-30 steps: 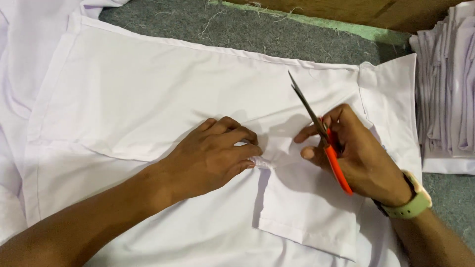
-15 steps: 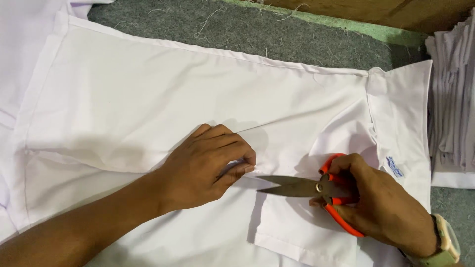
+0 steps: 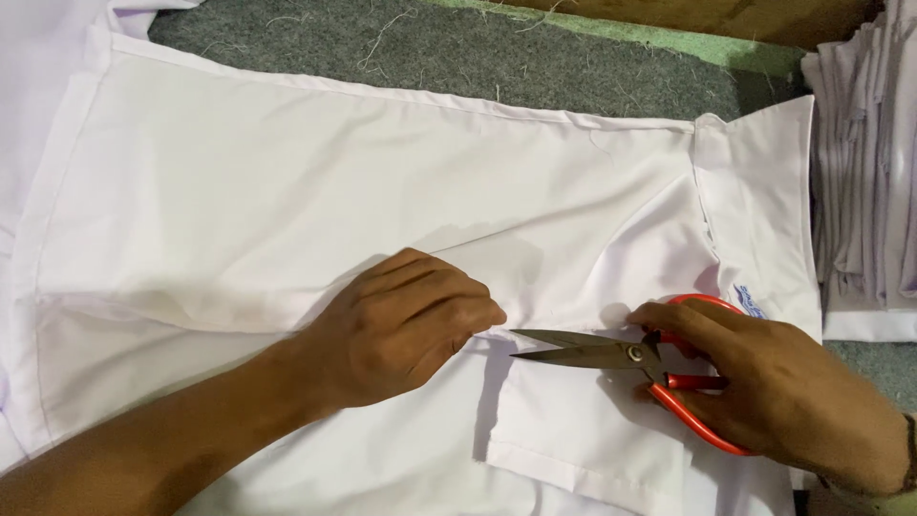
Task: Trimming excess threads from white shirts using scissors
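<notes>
Nearest the camera, both forearms come in from the bottom edge. Left hand lies knuckles-up on the white shirt, fingers curled and pressed together on the cloth, pinning a fold; whether anything is pinched under them can't be told. Right hand is clamped on the orange handles of the scissors, fingers thru the loops. Blades are slightly apart, tips pointing at the left fingertips, just beside them w/ a small gap.

Under the blades sits the shirt pocket, a flat patch; its lower hem runs toward the bottom edge, and its left edge drops straight down below the left fingertips. Blades lie over the pocket's top edge.

Shirt itself: plain white, smooth, spread flat, a soft crease running from the left hand out toward the collar, which lies beyond the right hand.

Room to move: wide open cloth beyond the left hand. Past the shirt's far edge, grey felt table w/ loose threads. Right of the scissors hand, well apart, a stack of folded white cloth.
</notes>
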